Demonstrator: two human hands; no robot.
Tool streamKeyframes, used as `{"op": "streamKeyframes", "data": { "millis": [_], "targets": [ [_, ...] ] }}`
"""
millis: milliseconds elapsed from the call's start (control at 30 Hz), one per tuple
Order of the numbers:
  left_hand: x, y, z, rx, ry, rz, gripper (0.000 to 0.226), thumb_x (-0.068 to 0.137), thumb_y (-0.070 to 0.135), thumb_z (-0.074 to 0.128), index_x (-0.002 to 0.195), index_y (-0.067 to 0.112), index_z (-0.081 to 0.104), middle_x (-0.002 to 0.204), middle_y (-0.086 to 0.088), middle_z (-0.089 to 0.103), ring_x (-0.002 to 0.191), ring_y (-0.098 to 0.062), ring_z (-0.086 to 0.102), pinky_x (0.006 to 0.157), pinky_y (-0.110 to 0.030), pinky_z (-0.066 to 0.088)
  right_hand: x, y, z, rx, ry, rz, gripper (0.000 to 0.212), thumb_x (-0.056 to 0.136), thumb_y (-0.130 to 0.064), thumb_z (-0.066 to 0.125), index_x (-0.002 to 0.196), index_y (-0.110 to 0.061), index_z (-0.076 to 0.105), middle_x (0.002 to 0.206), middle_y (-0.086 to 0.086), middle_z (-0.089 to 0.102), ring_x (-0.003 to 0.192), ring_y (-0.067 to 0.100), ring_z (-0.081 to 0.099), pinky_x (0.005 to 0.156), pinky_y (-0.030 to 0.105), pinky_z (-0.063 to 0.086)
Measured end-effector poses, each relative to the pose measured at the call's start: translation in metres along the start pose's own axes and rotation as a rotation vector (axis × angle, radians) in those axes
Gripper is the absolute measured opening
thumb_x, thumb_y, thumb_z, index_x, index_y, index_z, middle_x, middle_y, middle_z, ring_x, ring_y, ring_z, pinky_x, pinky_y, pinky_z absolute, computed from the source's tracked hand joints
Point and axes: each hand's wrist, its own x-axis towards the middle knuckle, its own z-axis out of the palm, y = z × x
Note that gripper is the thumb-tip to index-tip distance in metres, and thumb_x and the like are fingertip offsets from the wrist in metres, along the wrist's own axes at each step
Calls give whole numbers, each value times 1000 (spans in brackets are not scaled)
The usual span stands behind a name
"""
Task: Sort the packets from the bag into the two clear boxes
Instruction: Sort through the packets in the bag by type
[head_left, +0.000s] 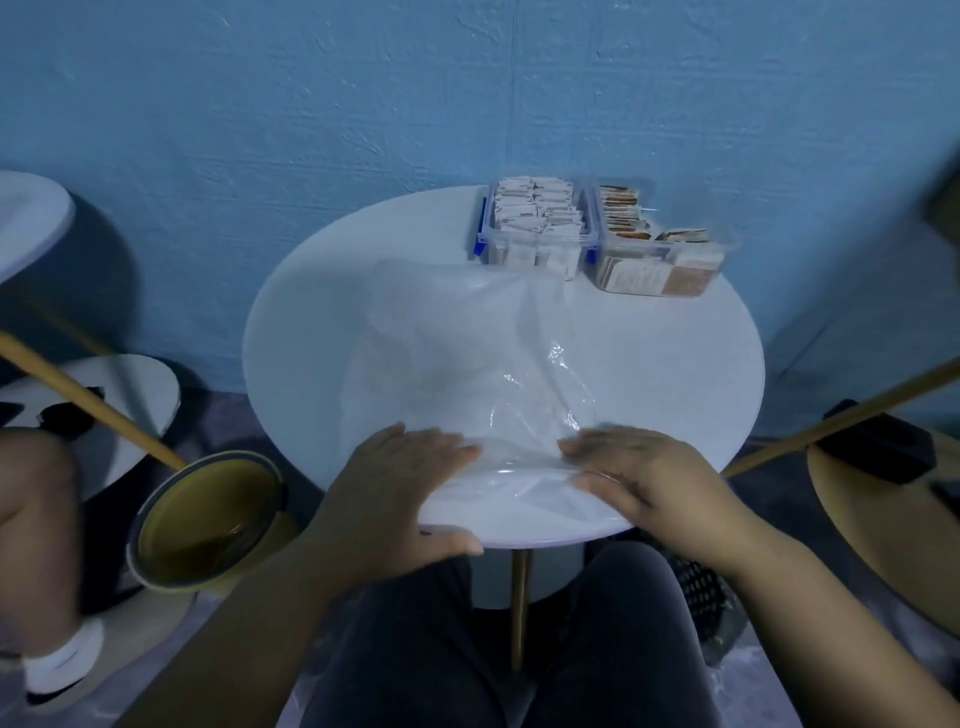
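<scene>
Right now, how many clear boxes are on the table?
2. The blue-clipped box at the table's far edge, holding white packets; the other box just right of it, holding brown packets.

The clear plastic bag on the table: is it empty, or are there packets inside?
Empty, it seems. The bag lies flat on the round table, and no packet shows through its clear film.

bag (467, 358): spread on table (660, 364) | left hand (410, 478): flat on bag | right hand (639, 467): flat on bag

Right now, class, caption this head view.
Left hand and right hand press the clear bag; white-packet box, brown-packet box sit behind.
</scene>
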Motion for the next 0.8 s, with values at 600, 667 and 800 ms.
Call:
{"op": "streamKeyframes", "data": {
  "millis": [600, 667, 800],
  "targets": [
    [81, -3, 11, 56, 369, -32, 42, 77, 42, 59, 110, 16, 58, 111, -10, 63, 96, -26, 60, 77, -34, 52, 55, 5, -3, -169, -412, 201, 90, 68, -79, 15, 146, -38, 1, 157, -5, -10, 144, 15, -7, 116, 28, 0],
    [89, -7, 9, 214, 383, 57, 52, 80, 48, 52, 123, 18, 50, 134, -16, 50, 123, -32, 44, 101, -47, 37, 55, 14, 2, -184, -368, 173, 95, 64, -83, 0, 146, -38, 10, 157, -7, 8, 143, 14, 8, 115, 27, 8],
    [97, -18, 12, 260, 146, 69, 64, 89, 59, 27, 130, 15, 50, 140, -15, 45, 131, -36, 39, 108, -53, 17, 53, 21, 7, -154, -175, 148, 90, 71, -82, -2, 137, -36, 39, 139, -9, 47, 127, 14, 42, 102, 26, 35]
  ]
}}
